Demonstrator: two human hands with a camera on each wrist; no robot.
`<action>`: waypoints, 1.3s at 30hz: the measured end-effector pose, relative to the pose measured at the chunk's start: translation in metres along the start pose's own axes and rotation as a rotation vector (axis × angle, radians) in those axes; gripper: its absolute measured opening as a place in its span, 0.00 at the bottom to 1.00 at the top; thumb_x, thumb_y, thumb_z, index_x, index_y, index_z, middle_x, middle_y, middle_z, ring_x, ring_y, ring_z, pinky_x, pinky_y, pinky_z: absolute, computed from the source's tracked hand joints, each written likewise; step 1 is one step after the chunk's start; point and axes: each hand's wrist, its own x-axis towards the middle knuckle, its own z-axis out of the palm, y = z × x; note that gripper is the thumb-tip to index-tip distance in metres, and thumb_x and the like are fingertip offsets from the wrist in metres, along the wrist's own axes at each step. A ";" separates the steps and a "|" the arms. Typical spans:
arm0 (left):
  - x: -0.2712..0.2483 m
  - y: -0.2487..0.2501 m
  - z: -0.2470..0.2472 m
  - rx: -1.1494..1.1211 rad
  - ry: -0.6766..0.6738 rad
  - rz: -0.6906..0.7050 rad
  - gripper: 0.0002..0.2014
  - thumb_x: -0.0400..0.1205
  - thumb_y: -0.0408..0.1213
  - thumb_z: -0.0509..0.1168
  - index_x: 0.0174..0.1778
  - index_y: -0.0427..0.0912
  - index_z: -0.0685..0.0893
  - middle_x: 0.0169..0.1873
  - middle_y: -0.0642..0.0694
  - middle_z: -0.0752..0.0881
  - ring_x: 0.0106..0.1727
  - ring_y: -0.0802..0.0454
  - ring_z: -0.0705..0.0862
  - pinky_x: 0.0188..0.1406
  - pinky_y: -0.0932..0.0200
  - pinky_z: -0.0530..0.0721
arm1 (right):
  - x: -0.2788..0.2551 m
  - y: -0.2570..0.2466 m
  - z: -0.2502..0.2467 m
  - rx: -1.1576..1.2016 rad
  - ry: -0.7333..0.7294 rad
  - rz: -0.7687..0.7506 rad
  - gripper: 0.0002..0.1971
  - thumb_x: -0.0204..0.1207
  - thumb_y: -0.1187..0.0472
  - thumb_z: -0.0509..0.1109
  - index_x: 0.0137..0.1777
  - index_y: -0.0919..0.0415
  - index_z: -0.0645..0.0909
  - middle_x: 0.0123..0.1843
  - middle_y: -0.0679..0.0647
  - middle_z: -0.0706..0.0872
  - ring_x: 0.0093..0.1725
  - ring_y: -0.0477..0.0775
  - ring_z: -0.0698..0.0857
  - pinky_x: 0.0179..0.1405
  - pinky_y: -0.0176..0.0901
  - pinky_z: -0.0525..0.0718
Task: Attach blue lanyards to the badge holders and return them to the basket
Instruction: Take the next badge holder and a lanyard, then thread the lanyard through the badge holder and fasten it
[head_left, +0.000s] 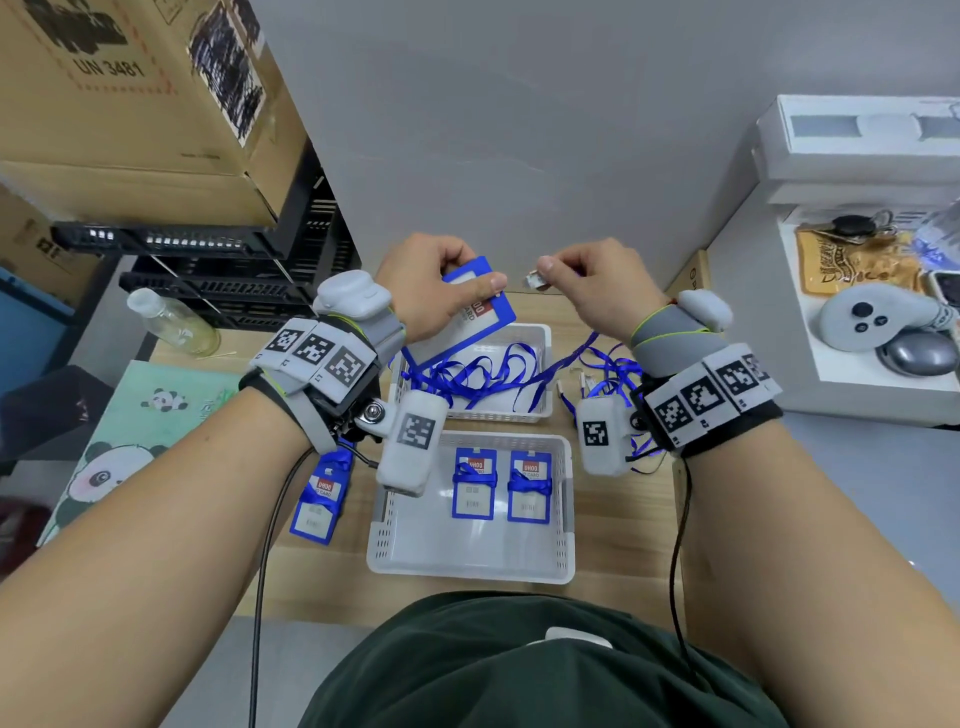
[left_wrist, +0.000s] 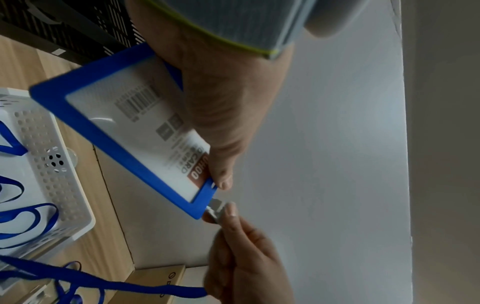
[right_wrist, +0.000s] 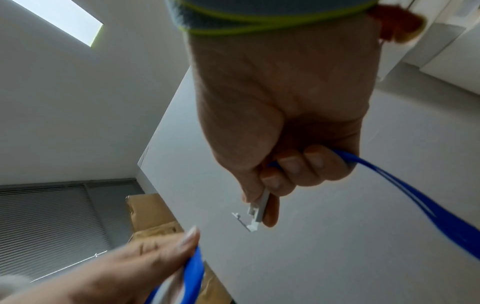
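Cardboard box (head_left: 130, 98), clear bottle (head_left: 174, 322) (lying down), panda mat (head_left: 130, 431)

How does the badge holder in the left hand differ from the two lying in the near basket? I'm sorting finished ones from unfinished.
The held badge holder has no lanyard on it; the two in the near basket, at and, each have blue lanyard bundled across them. The held one is raised and tilted in the left hand; those two lie flat, side by side. All share a blue frame and red-topped card.
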 end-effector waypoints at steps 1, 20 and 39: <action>0.000 -0.001 0.000 0.003 -0.003 -0.003 0.14 0.74 0.57 0.73 0.35 0.50 0.84 0.35 0.49 0.90 0.38 0.50 0.88 0.38 0.53 0.85 | 0.001 0.002 -0.008 -0.014 0.030 0.002 0.17 0.85 0.48 0.63 0.52 0.55 0.90 0.24 0.49 0.70 0.34 0.56 0.71 0.35 0.44 0.66; 0.009 -0.034 0.033 0.111 -0.168 -0.046 0.15 0.75 0.58 0.71 0.39 0.49 0.85 0.36 0.51 0.90 0.38 0.53 0.87 0.36 0.57 0.83 | 0.011 0.101 0.022 0.141 0.046 0.406 0.06 0.78 0.61 0.65 0.44 0.53 0.70 0.39 0.54 0.92 0.39 0.58 0.90 0.37 0.45 0.83; 0.035 -0.139 0.062 0.252 -0.191 -0.209 0.20 0.77 0.58 0.69 0.33 0.44 0.84 0.28 0.50 0.82 0.30 0.53 0.77 0.27 0.59 0.69 | 0.049 0.146 0.129 0.027 -0.420 0.576 0.12 0.79 0.59 0.66 0.57 0.58 0.86 0.54 0.54 0.88 0.55 0.58 0.85 0.52 0.47 0.81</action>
